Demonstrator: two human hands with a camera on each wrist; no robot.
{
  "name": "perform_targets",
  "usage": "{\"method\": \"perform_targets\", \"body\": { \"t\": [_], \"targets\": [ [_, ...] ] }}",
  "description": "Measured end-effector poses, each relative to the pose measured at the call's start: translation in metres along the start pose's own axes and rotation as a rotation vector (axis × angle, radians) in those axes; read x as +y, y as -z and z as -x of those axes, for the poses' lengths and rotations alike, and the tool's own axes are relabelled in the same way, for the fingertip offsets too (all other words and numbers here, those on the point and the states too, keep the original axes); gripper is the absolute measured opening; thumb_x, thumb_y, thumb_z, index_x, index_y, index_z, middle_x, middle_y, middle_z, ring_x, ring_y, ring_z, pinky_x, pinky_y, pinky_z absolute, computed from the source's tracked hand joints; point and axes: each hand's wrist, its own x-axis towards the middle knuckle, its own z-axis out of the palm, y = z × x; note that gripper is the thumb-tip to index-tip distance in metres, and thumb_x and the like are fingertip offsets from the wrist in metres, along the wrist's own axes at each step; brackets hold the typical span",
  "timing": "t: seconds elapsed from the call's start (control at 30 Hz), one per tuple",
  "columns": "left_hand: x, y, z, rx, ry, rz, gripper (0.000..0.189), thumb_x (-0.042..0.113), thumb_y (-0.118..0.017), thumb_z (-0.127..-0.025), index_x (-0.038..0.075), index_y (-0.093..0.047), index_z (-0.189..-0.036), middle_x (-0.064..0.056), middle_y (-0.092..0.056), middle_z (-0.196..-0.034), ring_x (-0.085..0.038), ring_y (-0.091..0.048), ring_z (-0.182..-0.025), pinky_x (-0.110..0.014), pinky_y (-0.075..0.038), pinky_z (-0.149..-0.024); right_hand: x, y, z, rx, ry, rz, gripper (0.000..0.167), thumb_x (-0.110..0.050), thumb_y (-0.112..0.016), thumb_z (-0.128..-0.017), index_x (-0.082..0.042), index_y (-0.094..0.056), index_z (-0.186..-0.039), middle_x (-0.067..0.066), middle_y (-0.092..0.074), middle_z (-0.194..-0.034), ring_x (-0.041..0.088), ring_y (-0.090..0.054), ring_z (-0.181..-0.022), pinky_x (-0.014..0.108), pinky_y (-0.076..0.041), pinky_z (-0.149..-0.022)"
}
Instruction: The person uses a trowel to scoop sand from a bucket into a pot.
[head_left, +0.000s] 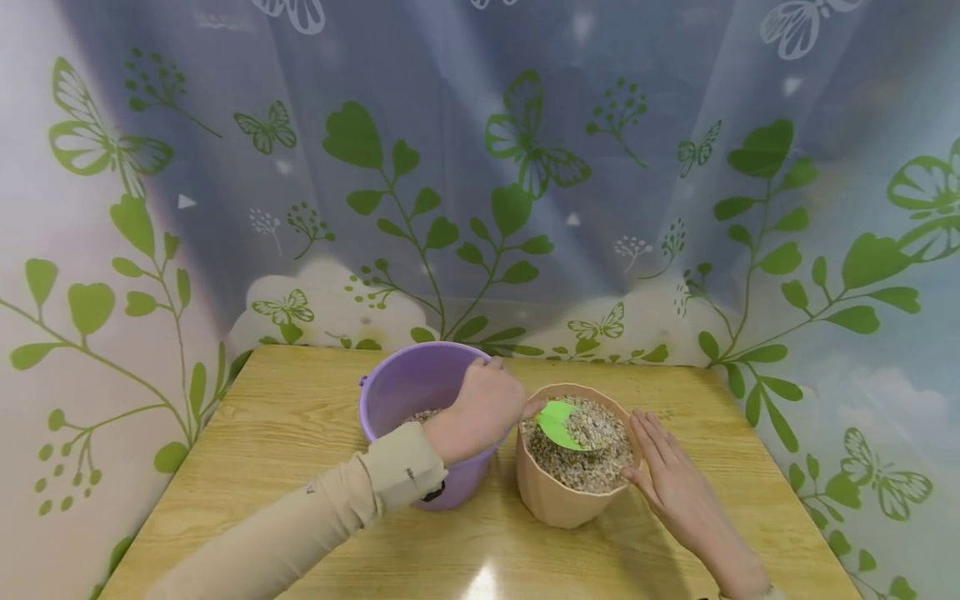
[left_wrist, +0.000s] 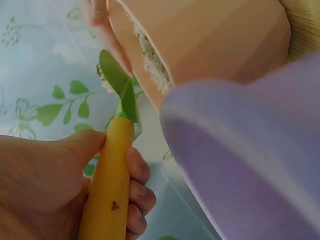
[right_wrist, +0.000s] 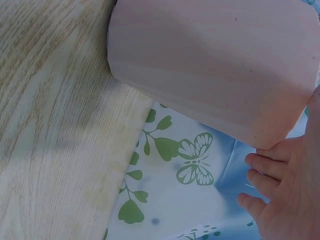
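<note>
A green trowel [head_left: 556, 425] with a yellow handle [left_wrist: 107, 185] carries a heap of grainy, gravel-like soil above the peach flower pot [head_left: 558, 498]. My left hand [head_left: 483, 408] grips that handle, fingers wrapped round it, and reaches across the rim of the purple bucket [head_left: 390, 375]. The same soil mix [head_left: 588, 475] fills the pot nearly to its rim; some also shows low inside the bucket. Against the pot's right side rests my right hand [head_left: 678, 492], its fingers straight along the rim. In the right wrist view its fingertips [right_wrist: 255, 159] lie beside the pot wall.
Bucket and pot stand side by side on a wooden table [head_left: 300, 442], the bucket on the left. A curtain [head_left: 450, 208] printed with leaves and butterflies hangs behind the table and along both sides.
</note>
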Motion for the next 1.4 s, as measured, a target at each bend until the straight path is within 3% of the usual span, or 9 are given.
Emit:
{"method": "perform_targets", "body": {
  "t": [0.1,0.17,0.27,0.47,0.67,0.9,1.1,1.3,1.4],
  "targets": [
    [0.009,0.001,-0.007,-0.169,-0.019,-0.053,0.049,0.05,-0.049,-0.104,0.024,-0.056,-0.063,0.008,-0.044,-0.059,-0.011,-0.06,-0.089,-0.023,-0.045,-0.066,0.0,-0.001,-0.001,0.006,0.001,-0.001,0.068,-0.031,-0.058,-0.103,0.005,-0.031,-0.154,0.025,-0.034,-0.158,0.037,-0.027,-0.15,0.013,0.006,-0.117],
    [0.014,0.002,-0.009,-0.201,-0.036,-0.059,0.043,0.05,-0.05,-0.103,0.028,-0.064,-0.069,0.009,-0.043,-0.059,-0.011,-0.057,-0.082,-0.024,-0.043,-0.066,-0.001,-0.001,-0.001,0.001,-0.005,-0.004,0.068,-0.031,-0.058,-0.104,0.005,-0.031,-0.154,0.025,-0.034,-0.158,0.038,-0.027,-0.149,0.013,0.006,-0.117],
    [0.021,0.002,-0.011,-0.165,-0.068,-0.092,0.041,0.051,-0.053,-0.102,0.031,-0.068,-0.07,0.01,-0.045,-0.058,-0.011,-0.056,-0.079,-0.026,-0.043,-0.068,-0.001,-0.001,0.0,-0.01,-0.019,-0.018,0.068,-0.03,-0.058,-0.104,0.004,-0.03,-0.155,0.024,-0.032,-0.16,0.038,-0.026,-0.15,0.013,0.006,-0.117],
    [0.03,0.009,-0.014,-0.03,-0.073,-0.166,0.052,0.061,-0.048,-0.1,0.027,-0.067,-0.064,0.011,-0.059,-0.066,-0.014,-0.06,-0.086,-0.029,-0.042,-0.077,-0.001,0.001,0.002,-0.021,-0.032,-0.042,0.068,-0.03,-0.058,-0.104,0.003,-0.028,-0.156,0.024,-0.032,-0.16,0.036,-0.025,-0.151,0.012,0.006,-0.116],
    [0.032,0.014,-0.015,0.06,-0.085,-0.252,0.053,0.064,-0.05,-0.098,0.028,-0.065,-0.063,0.01,-0.062,-0.069,-0.012,-0.059,-0.081,-0.027,-0.043,-0.073,-0.002,0.001,0.002,-0.012,-0.037,-0.039,0.068,-0.031,-0.058,-0.104,0.002,-0.03,-0.156,0.023,-0.033,-0.159,0.039,-0.029,-0.148,0.013,0.004,-0.117],
    [0.028,0.021,-0.013,0.008,-0.123,-0.278,0.051,0.064,-0.049,-0.098,0.026,-0.067,-0.069,0.009,-0.063,-0.073,-0.011,-0.058,-0.08,-0.027,-0.045,-0.076,-0.002,0.001,0.002,-0.006,-0.04,-0.03,0.068,-0.033,-0.058,-0.103,0.0,-0.031,-0.156,0.024,-0.035,-0.158,0.038,-0.03,-0.148,0.024,-0.008,-0.123],
    [0.019,0.03,-0.01,-0.057,-0.163,-0.31,0.055,0.061,-0.049,-0.099,0.023,-0.047,-0.06,0.009,-0.039,-0.063,-0.009,-0.036,-0.066,-0.023,-0.027,-0.06,-0.002,0.0,0.001,-0.009,-0.039,-0.04,0.068,-0.031,-0.058,-0.104,0.002,-0.03,-0.156,0.024,-0.034,-0.159,0.036,-0.027,-0.15,0.013,0.004,-0.117],
    [0.008,0.033,-0.008,-0.037,-0.168,-0.391,0.061,0.063,-0.051,-0.097,0.019,-0.031,-0.06,0.005,-0.025,-0.061,-0.012,-0.024,-0.062,-0.026,-0.018,-0.057,-0.002,0.0,0.001,-0.023,-0.056,-0.047,0.068,-0.031,-0.057,-0.104,0.001,-0.028,-0.156,0.023,-0.033,-0.16,0.036,-0.026,-0.151,0.013,0.004,-0.117],
    [0.003,0.037,-0.009,-0.078,-0.175,-0.433,0.057,0.047,-0.057,-0.102,0.019,-0.027,-0.062,0.004,-0.023,-0.063,-0.012,-0.021,-0.063,-0.027,-0.016,-0.058,-0.003,0.001,0.001,-0.024,-0.057,-0.042,0.068,-0.032,-0.057,-0.104,0.001,-0.028,-0.157,0.023,-0.033,-0.16,0.036,-0.027,-0.15,0.015,0.003,-0.119]
  ]
}}
